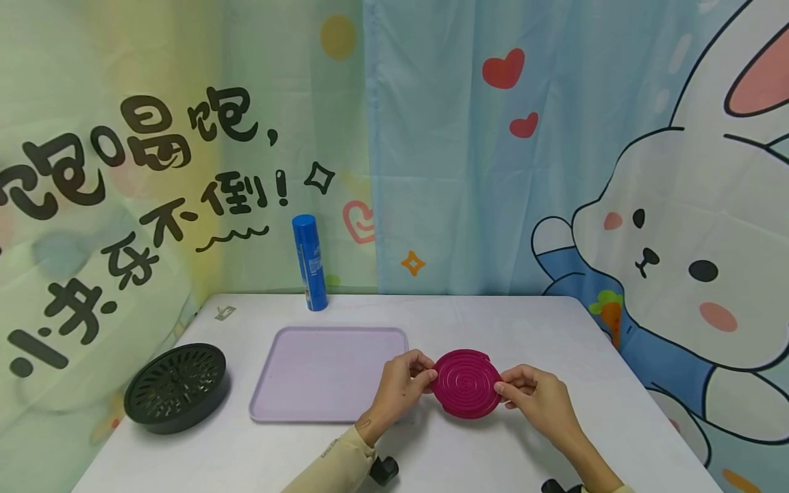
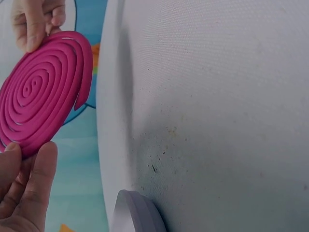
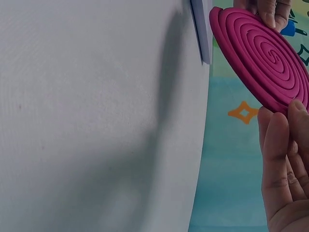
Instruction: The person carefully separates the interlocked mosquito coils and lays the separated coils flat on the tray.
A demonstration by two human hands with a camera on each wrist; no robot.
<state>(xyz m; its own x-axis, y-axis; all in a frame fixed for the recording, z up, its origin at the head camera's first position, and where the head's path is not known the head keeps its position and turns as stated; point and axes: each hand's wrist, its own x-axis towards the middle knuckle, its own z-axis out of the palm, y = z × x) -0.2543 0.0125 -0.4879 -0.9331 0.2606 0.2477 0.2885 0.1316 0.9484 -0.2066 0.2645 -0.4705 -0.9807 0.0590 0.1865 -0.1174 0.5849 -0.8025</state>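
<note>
A magenta spiral mosquito coil (image 1: 466, 384) is held up over the white table, its flat face toward the head camera. My left hand (image 1: 402, 385) pinches its left rim between thumb and fingers. On the opposite rim, my right hand (image 1: 544, 404) pinches it the same way. Seen from the left wrist, the coil (image 2: 41, 92) looks tilted, with its loose outer end sticking out. In the right wrist view the coil (image 3: 265, 55) is clear of the table surface, and the thumb of the near hand (image 3: 289, 164) presses on its face.
A pale purple tray (image 1: 327, 373) lies left of the coil, partly behind my left hand. Further left sits a round black slotted container (image 1: 175, 387). A blue spray can (image 1: 310, 263) stands at the table's back edge, and a small metal piece (image 1: 224, 313) lies at back left.
</note>
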